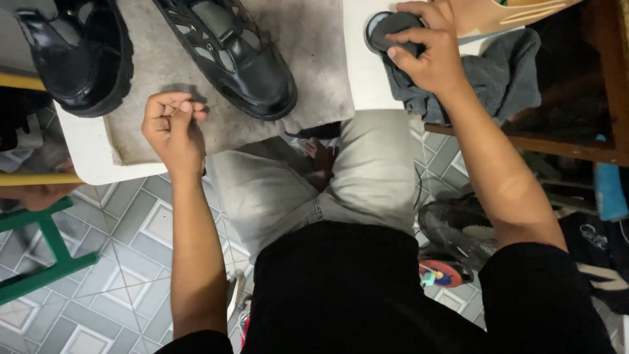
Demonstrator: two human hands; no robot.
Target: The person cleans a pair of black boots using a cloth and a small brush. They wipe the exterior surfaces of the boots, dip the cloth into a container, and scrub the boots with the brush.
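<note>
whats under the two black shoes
A grey mat lies under both shoes, on a white table. The table beneath the mat is covered; only its edges show.

There is one small package: a round, flat tin [386, 29] with a dark lid. It sits near the top of the picture, on the white table, right beside a grey cloth, and fingers cover part of it. At the very top right lies a tan cardboard box [504, 14]; only its lower edge shows. At the far right, low down, a black thing [599, 246] has a pale printed mark on it. It is too small to tell what kind of thing it is. No signs or screens show.
</note>
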